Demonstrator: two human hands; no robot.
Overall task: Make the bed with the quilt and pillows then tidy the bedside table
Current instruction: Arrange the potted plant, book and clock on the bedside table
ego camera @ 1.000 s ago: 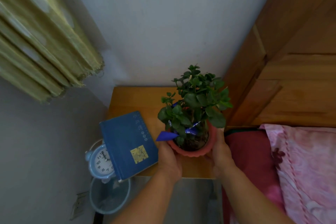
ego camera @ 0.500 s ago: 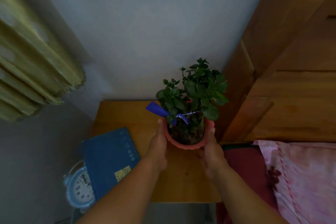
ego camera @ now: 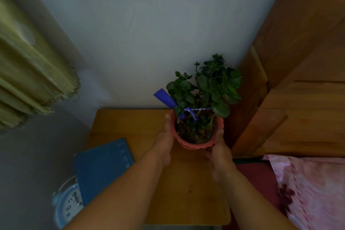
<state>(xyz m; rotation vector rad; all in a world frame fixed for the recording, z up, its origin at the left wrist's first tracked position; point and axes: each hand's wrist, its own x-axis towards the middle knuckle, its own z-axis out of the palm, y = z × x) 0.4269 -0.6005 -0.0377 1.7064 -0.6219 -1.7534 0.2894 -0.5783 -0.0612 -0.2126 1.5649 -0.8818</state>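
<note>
A green leafy plant in a terracotta-pink pot [ego camera: 194, 143] with a blue ribbon stands toward the back right of the wooden bedside table [ego camera: 130, 123]. My left hand [ego camera: 164, 144] grips the pot's left side, thumb up along its rim. My right hand [ego camera: 220, 158] grips the right side from below and in front. A blue book [ego camera: 101, 168] lies at the table's left front, overhanging the edge. A light blue alarm clock [ego camera: 68, 205] shows partly under the book, below the table's left corner.
A wooden headboard [ego camera: 298, 80] rises right of the table. A pink floral pillow [ego camera: 313, 188] and dark red bedding [ego camera: 257, 175] lie at the lower right. A green curtain [ego camera: 28, 73] hangs at the left against the pale wall.
Both hands have carried the potted plant from the table's front toward its back right corner. The view has shifted, so book and clock now sit lower left.
</note>
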